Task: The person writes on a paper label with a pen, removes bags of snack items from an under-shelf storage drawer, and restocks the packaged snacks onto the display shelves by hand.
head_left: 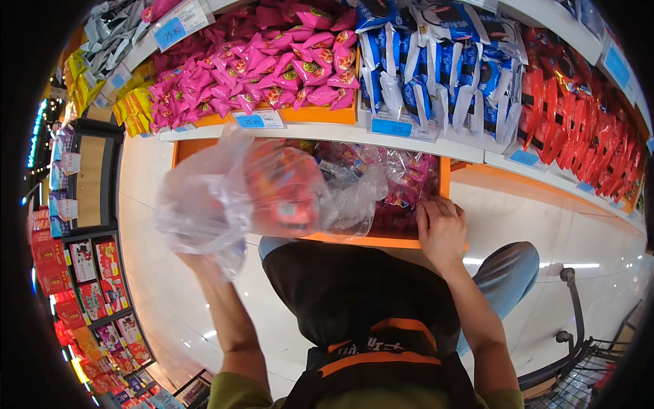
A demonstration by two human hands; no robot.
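My left hand (192, 259), blurred and mostly hidden by film, holds a clear plastic bag (204, 204) raised over the left part of an orange drawer (347, 239). Red packets (288, 191) show through the film. The bag's loose right end (357, 202) hangs over the drawer. Pulled out beneath the shelf, the drawer contains small pink-wrapped sweets (411, 176) and more clear film. Bent fingers of my right hand (443, 227) lie over the drawer's front right corner. Their tips are partly hidden.
Above the drawer, a white shelf edge (322, 134) carries pink packets (255, 71), blue packets (444, 66) and red packets (577, 112). My knees flank the drawer. A wire cart (587, 368) stands at lower right. Boxed goods (92, 286) fill racks at left.
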